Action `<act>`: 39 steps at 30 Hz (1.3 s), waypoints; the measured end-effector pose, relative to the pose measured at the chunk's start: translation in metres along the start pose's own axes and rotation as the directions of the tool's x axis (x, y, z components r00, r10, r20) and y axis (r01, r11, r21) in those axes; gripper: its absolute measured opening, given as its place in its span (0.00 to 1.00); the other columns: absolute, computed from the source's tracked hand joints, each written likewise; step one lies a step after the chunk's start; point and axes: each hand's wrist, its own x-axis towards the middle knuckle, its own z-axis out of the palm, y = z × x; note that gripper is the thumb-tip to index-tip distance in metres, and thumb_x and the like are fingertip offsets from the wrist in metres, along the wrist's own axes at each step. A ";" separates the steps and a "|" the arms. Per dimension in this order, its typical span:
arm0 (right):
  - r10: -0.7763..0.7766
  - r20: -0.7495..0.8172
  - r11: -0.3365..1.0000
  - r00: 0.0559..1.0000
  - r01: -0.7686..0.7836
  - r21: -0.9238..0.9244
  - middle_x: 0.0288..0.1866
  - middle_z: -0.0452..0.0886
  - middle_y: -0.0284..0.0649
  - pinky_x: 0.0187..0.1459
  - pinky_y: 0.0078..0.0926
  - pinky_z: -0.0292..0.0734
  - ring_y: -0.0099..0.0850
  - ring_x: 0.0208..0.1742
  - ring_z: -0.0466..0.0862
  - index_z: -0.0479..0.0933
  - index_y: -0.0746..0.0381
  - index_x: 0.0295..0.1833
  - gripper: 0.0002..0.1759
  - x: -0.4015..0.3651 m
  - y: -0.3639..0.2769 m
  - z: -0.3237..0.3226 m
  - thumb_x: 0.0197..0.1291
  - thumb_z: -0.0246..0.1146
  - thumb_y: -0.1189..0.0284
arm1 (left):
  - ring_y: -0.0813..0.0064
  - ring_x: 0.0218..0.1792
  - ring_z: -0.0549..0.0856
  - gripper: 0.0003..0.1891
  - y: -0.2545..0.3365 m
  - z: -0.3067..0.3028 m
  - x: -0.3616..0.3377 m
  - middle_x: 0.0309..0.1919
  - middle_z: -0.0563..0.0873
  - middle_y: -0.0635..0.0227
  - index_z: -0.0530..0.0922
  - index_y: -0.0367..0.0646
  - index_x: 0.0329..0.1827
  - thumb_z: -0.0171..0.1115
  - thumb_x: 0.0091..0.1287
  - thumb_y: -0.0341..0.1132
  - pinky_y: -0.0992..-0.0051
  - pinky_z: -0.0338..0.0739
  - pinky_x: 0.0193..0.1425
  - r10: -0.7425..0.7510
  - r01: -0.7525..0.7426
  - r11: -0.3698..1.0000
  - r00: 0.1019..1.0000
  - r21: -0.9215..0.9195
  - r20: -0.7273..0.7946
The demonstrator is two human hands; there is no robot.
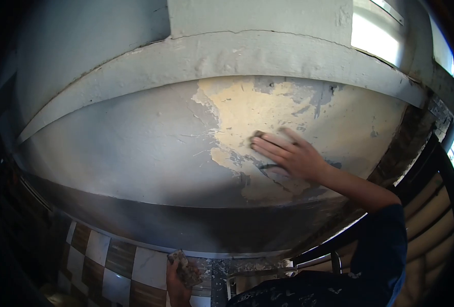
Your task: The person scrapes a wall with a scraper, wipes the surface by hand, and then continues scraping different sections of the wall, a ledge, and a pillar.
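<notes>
My right hand (293, 156) lies against the wall, fingers stretched out and slightly smeared by motion. A dark, thin piece that looks like sandpaper (258, 134) shows at its fingertips; the palm hides most of it. Around this hand is a cream-yellow patch (245, 110) with ragged edges, where the grey paint (150, 138) is gone. Low in the view, my left hand (177, 284) is closed around a speckled, worn rectangular block (188, 268), held away from the wall above the floor.
A painted ledge (227, 53) juts out above the patch. Wooden slatted furniture (431, 220) stands close on the right, beside a rough, broken wall edge (398, 148). Checkered tiles (117, 276) cover the floor at lower left. Bright window light (375, 38) enters at upper right.
</notes>
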 end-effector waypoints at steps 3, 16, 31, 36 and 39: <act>-0.009 0.046 0.999 0.999 0.011 -0.042 0.72 0.53 0.27 0.72 0.35 0.41 0.21 0.72 0.51 0.53 0.50 0.71 0.39 0.002 0.000 0.005 0.57 0.47 0.42 | 0.70 0.26 0.79 0.13 -0.002 -0.015 0.001 0.30 0.79 0.63 0.68 0.46 0.51 0.46 0.67 0.41 0.71 0.76 0.30 -0.046 0.042 0.999 0.993 -0.033 -0.106; 0.025 -0.001 1.000 1.000 -0.025 0.013 0.73 0.52 0.25 0.72 0.38 0.37 0.21 0.73 0.49 0.54 0.49 0.71 0.37 -0.021 0.008 0.005 0.58 0.49 0.45 | 0.68 0.26 0.80 0.13 -0.022 0.098 0.004 0.32 0.80 0.58 0.67 0.46 0.50 0.46 0.67 0.40 0.69 0.77 0.30 -0.034 0.019 0.995 0.987 0.095 0.154; -0.037 -0.341 0.983 0.939 0.095 0.155 0.70 0.58 0.31 0.70 0.32 0.54 0.29 0.71 0.57 0.63 0.54 0.65 0.27 0.032 -0.006 0.021 0.58 0.54 0.70 | 0.69 0.31 0.80 0.15 -0.061 0.092 -0.028 0.34 0.79 0.60 0.67 0.45 0.54 0.48 0.66 0.37 0.71 0.78 0.34 0.013 -0.014 1.000 0.999 0.000 0.040; 0.287 -0.259 0.349 0.922 0.151 0.925 0.64 0.66 0.44 0.61 0.31 0.69 0.37 0.64 0.69 0.66 0.64 0.61 0.31 -0.029 -0.039 -0.018 0.48 0.64 0.81 | 0.65 0.44 0.80 0.18 -0.077 0.090 -0.027 0.46 0.77 0.58 0.67 0.45 0.57 0.51 0.64 0.36 0.68 0.78 0.45 0.016 -0.016 0.979 1.000 -0.205 -0.002; 0.282 0.126 -0.455 0.951 0.017 0.890 0.58 0.73 0.44 0.58 0.27 0.70 0.32 0.57 0.75 0.70 0.63 0.58 0.23 -0.070 -0.087 -0.033 0.55 0.62 0.79 | 0.61 0.57 0.74 0.16 -0.072 0.131 -0.037 0.60 0.69 0.52 0.69 0.43 0.52 0.54 0.61 0.31 0.63 0.73 0.57 0.120 -0.043 0.886 0.983 -0.462 0.139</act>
